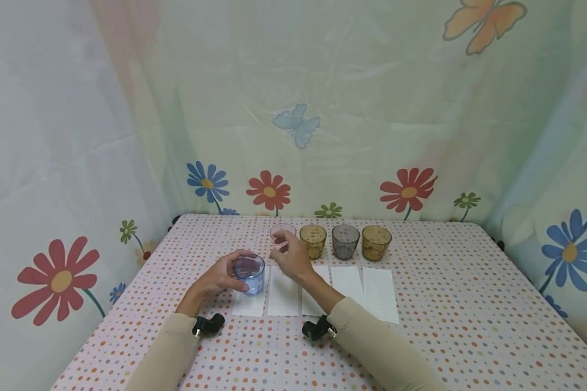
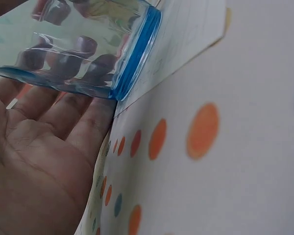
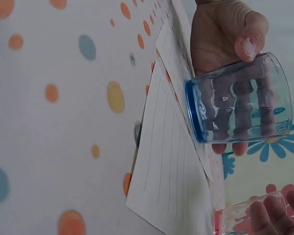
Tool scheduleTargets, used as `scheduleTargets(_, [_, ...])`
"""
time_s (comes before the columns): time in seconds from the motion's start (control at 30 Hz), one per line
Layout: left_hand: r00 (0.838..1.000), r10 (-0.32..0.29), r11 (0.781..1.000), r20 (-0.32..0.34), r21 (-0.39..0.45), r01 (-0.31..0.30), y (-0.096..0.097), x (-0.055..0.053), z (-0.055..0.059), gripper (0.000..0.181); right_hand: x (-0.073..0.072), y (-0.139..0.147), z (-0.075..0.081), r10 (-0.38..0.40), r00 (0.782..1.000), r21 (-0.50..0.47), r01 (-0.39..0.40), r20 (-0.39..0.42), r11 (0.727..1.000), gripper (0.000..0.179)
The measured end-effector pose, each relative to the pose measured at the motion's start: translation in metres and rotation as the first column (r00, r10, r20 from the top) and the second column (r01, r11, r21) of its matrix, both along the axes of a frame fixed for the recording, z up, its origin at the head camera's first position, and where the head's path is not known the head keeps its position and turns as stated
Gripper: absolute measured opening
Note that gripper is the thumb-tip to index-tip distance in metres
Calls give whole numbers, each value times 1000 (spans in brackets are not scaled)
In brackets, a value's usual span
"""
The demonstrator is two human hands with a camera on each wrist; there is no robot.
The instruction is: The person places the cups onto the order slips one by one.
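Left hand [image 1: 220, 276]: holding the blue glass [image 1: 255, 278], thumb on the near side, fingers round the far side. Glass upright, just right of the palm, its base at a paper sheet [image 1: 247, 307] below the hand; contact between the 2 unclear. Right hand [image 1: 292, 259]: fingers bent, at the near side of the pink glass [image 3: 237, 211], which sits just beyond the fingertips in head view, partly hidden by them; cannot tell whether the fingers grip it. To the right of this hand, 3 more glasses in a row: amber glass [image 1: 313, 245] nearest, then grey glass [image 1: 345, 244], then second amber glass [image 1: 376, 245]. More sheets [image 1: 381, 298] below and right of the right hand.
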State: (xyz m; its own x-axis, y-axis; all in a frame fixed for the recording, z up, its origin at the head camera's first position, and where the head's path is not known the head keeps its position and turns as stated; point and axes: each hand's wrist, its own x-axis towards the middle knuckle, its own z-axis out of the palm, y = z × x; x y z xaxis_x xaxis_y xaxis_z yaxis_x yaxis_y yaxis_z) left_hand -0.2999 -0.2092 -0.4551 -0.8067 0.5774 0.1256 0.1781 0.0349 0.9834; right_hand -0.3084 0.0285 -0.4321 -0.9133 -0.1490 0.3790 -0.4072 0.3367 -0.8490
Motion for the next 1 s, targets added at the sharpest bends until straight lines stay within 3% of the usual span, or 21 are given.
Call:
scheduleTargets(0.17, [1000,14,999,-7,-33,-14,0,-1,0,83,-2,-3,-3,-139,989,-46,137,-42,989,44])
scheduleTargets(0.4, [1000,8,999,-6,-45,-8,1,1,3,84,-1,-4,-1,-261,965,20,261,-7,965,58])
scheduleTargets(0.73, [1000,8,999,12,-38,-8,1,2,2,84,-7,-1,-4,-335,942,208,323,27,923,77])
scheduleTargets(1.0, [999,20,999,26,-44,-19,1,1,1,84,-10,-1,-6,-341,940,267,323,24,908,82])
